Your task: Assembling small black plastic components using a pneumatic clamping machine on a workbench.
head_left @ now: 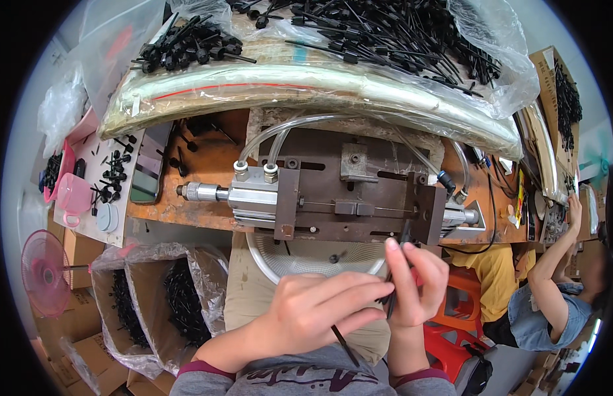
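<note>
Both my hands are close together in front of a brown metal fixture (319,148) with a silver air cylinder at each end. My left hand (323,307) is closed, and a thin black plastic stick (346,346) pokes out beneath its palm. Its fingertips meet my right hand (418,284), which pinches a black plastic rod (406,232) upright between thumb and finger, near the fixture's right end. My fingers cover much of both parts. Below the fixture, a white perforated basket (270,257) has a few black parts inside.
Black stemmed parts (398,39) are heaped on a plastic-wrapped ledge behind the fixture. Clear air hoses (306,120) arch over it. Plastic-lined boxes (125,310) of black parts stand at left, by a pink fan (44,272). Another person (550,297) works at right, near red stools (451,350).
</note>
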